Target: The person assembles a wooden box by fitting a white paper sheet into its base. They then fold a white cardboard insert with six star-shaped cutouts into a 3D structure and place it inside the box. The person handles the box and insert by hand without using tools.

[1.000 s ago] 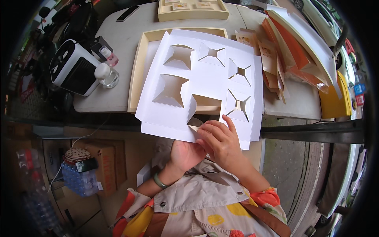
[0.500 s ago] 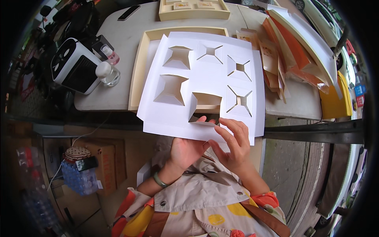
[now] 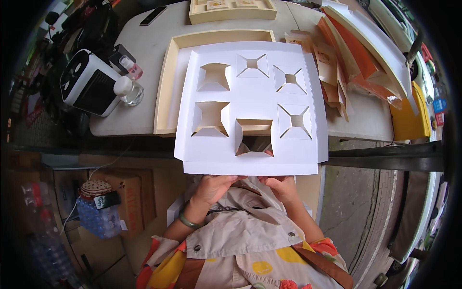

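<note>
A white card insert point(image 3: 250, 103) with several cut-out squares lies tilted in front of me. Three of its openings, two at the left and one near the middle front, have flaps folded well down; the others have flaps only partly pressed in. Under its near edge, my left hand point(image 3: 214, 189) grips the card, thumb along the rim and most fingers hidden beneath. My right hand point(image 3: 281, 187) pinches the same edge further right, its fingers likewise mostly underneath. Behind and partly below the insert stands a shallow cream box point(image 3: 168, 82) on the table.
On the table point(image 3: 144, 38) a second cream box point(image 3: 231, 14) holds small cards. To the left are a phone point(image 3: 153, 16), a white-and-black appliance point(image 3: 89, 82) and a clear bottle point(image 3: 129, 91). Orange-and-kraft packaging point(image 3: 337, 62) lies at the right, near a yellow container point(image 3: 411, 118).
My right hand has left the front opening's flap and dropped to the near edge. My left hand has slid back from under that opening. The insert has turned straighter and shifted slightly right.
</note>
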`<state>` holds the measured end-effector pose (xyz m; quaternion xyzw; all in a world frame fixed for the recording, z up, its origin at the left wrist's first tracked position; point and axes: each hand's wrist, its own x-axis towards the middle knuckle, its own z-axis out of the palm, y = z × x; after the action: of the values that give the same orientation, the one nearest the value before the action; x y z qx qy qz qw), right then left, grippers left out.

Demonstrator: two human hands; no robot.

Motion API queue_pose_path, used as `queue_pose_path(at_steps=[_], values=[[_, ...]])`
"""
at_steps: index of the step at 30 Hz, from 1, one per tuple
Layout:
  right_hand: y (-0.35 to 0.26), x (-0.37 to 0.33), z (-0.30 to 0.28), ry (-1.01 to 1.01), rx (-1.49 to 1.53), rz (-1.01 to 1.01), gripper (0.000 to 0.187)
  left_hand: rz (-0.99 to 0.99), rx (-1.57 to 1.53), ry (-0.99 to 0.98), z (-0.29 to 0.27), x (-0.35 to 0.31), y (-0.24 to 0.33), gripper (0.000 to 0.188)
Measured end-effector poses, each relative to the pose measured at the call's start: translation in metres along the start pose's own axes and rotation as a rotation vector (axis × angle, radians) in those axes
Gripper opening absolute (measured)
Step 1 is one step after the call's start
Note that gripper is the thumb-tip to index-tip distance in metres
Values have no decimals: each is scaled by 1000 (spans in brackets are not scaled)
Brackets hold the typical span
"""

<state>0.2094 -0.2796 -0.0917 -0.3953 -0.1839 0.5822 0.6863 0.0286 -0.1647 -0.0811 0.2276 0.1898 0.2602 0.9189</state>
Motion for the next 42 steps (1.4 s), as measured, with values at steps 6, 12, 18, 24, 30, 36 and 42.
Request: queue_pose_path(at_steps=[6,12,18,24,30,36,42], values=[[6,5,1,60,51,-79,56,56,86,-14,-1,-1,2,53],[2,12,22,258,3,-158,30,125,214,71,2,8,-3,34],[13,23,25,412,-35,-194,18,258,310,274,5,17,-17,16],[9,25,28,206,-209,-61,16,289,309,362,5,19,-22,17],[21,27,33,197,-216,30,22,252,234,412,11,18,-19,19],[20,22,16,200,-244,-39,27,324,409,435,-15,10,-9,25],[-3,5,-32,383,-230,-267,31,335,423,502,-16,11,0,27]])
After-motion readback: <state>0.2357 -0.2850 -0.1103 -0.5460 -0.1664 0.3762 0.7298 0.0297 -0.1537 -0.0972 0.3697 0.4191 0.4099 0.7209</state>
